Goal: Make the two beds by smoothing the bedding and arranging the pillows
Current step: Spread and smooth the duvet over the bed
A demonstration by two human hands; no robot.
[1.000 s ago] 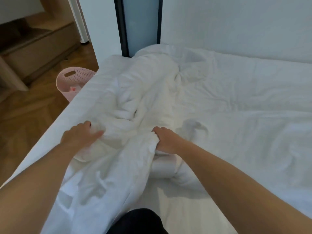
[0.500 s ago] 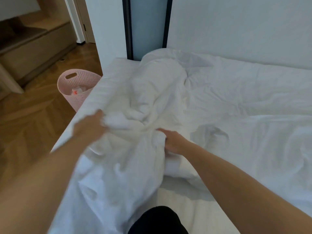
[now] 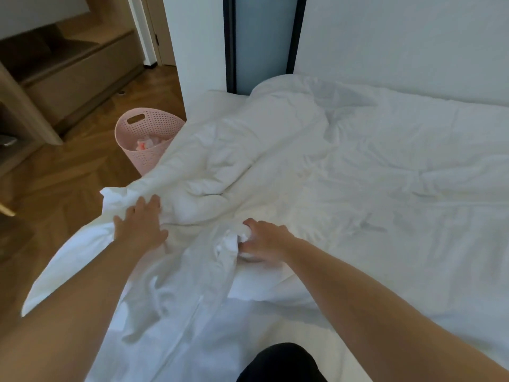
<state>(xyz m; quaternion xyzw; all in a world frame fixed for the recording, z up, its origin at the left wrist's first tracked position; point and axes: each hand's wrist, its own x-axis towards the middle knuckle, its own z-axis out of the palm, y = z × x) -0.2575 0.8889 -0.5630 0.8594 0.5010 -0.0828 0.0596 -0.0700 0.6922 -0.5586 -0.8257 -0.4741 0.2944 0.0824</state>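
Duvet (image 3: pixel 248 166), white, rumpled, bunched lengthwise.

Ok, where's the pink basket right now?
In the head view, the pink basket stands on the wooden floor left of the bed, beyond the left hand.

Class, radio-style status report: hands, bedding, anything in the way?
Left hand spread on duvet. Right hand grips a bunch of it. Duvet crumpled, unsmoothed. Pink basket alongside, not obstructing.
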